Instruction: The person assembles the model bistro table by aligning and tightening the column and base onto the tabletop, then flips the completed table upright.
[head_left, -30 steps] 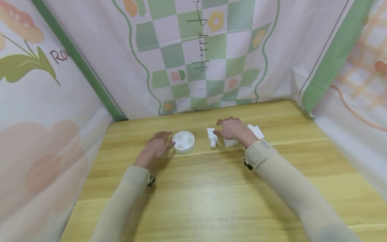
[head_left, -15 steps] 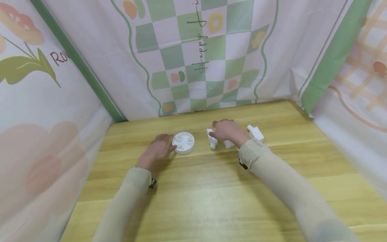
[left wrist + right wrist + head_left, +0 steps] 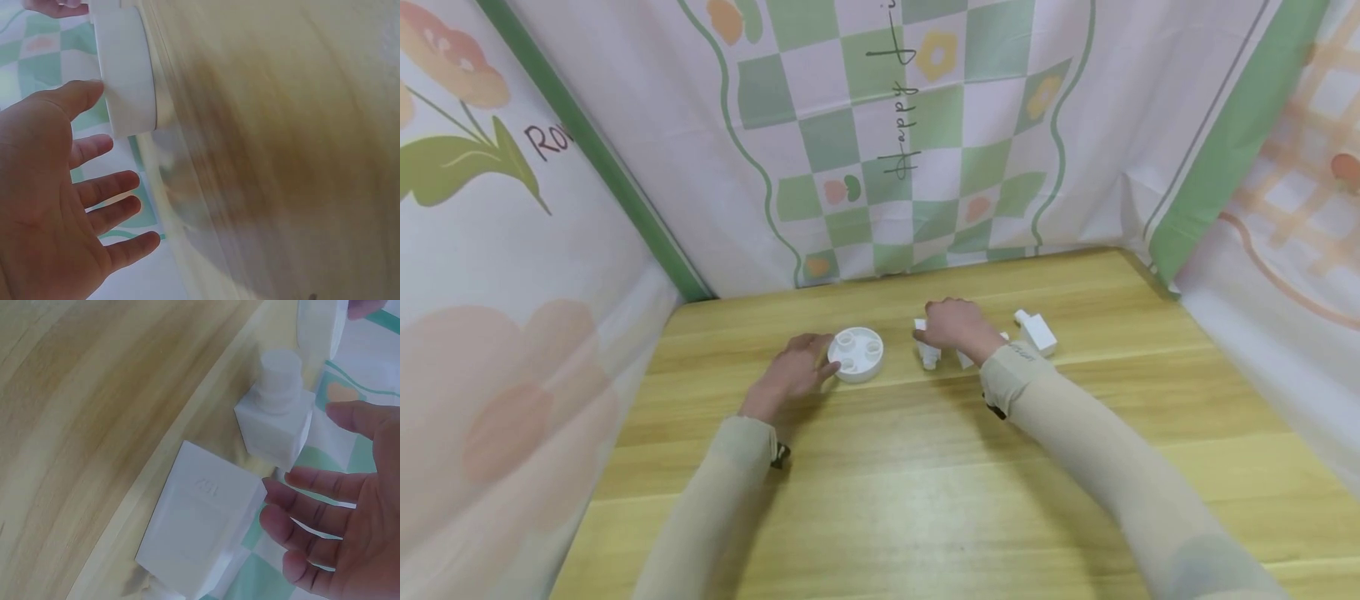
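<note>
A round white base (image 3: 857, 358) with 3 raised ring sockets lies flat on the table. My left hand (image 3: 792, 371) is at its left side; in the left wrist view the thumb (image 3: 84, 97) meets or nearly meets the base's wall, fingers spread. My right hand (image 3: 957, 325) hovers over a white block with a stepped round neck (image 3: 275, 419). Its thumb (image 3: 353, 417) and index finger are near that block, not curled round it. A larger white block marked 15% (image 3: 200, 519) lies beside it, close to the fingertips and partly hidden by the hand in the head view.
Another white block with a round neck (image 3: 1037, 333) lies further right on the wooden table (image 3: 880, 483). A patterned curtain (image 3: 887, 125) hangs at the table's back edge, with cloth walls on both sides.
My right hand has moved left and lower, nearer the block with the stepped neck, uncovering the block at far right. My left hand has shifted slightly toward the round base.
</note>
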A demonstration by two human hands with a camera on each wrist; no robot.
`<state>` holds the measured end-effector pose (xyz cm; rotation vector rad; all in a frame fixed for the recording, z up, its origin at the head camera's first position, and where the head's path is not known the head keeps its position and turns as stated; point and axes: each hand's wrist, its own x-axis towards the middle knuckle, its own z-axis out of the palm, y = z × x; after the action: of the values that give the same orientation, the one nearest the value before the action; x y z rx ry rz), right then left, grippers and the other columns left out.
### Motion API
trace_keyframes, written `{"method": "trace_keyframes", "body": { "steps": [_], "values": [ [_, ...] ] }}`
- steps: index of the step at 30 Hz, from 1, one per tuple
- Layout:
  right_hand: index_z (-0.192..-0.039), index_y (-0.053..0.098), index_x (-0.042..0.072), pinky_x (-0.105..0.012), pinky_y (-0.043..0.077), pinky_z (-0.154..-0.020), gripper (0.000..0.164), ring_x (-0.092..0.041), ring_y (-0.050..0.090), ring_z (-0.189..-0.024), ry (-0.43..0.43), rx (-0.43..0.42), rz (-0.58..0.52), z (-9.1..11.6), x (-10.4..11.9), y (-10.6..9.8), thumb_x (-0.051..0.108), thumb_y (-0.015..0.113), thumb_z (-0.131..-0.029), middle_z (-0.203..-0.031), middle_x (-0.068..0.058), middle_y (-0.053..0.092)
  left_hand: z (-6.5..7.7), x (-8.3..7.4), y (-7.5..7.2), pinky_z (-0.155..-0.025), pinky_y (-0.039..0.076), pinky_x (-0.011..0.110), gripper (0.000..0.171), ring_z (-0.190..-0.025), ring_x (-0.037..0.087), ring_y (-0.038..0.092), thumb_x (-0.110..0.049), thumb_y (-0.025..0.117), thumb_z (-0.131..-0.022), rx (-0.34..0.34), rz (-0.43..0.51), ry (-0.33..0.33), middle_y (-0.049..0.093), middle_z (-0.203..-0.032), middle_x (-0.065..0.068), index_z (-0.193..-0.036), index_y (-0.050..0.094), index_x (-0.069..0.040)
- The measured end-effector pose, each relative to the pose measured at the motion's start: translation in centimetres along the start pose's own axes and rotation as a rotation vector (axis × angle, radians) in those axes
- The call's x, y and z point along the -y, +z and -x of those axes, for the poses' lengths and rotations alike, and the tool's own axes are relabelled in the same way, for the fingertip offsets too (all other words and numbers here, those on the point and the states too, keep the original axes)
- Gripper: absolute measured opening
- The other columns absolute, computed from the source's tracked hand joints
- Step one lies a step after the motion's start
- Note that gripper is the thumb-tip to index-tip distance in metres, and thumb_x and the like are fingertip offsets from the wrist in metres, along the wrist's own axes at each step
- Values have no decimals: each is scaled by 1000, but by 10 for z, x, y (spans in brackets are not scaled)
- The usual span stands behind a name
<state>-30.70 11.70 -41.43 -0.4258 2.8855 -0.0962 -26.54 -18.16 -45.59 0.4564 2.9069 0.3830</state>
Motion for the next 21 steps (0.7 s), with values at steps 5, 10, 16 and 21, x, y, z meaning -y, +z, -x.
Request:
{"method": "trace_keyframes", "body": {
  "steps": [5,10,16,21],
  "values": [
    [-124,63,3,-50,57,-87,60,-35,67,-104,9,1,0,-3,4,3,54,57,-95,-114,-18,69,-1,1,1,-115,33,65,67,-149,41,29,-53,46,-102,0,5,9,28,-162,19,-158,27,-22],
    [-97,68,7,-47,59,-80,46,-30,67,-94,13,-4,-8,-5,7,4,52,61,-93,-101,-14,70,-2,2,3,-114,35,64,68,-147,42,31,-54,47,-102,-3,8,19,30,-161,19,-158,27,-21],
    [-86,64,9,-46,59,-79,35,-29,66,-87,1,-31,-35,-7,8,7,44,69,-88,-93,-11,68,-1,3,3,-113,36,64,70,-146,43,33,-57,45,-101,9,12,13,28,-162,18,-159,25,-23],
    [-108,63,-1,-48,59,-81,46,-34,67,-92,2,-38,-46,-7,9,6,39,70,-85,-101,-17,68,0,3,3,-113,36,64,70,-146,42,33,-57,45,-101,12,19,8,28,-162,18,-159,24,-23]
  ]
}}
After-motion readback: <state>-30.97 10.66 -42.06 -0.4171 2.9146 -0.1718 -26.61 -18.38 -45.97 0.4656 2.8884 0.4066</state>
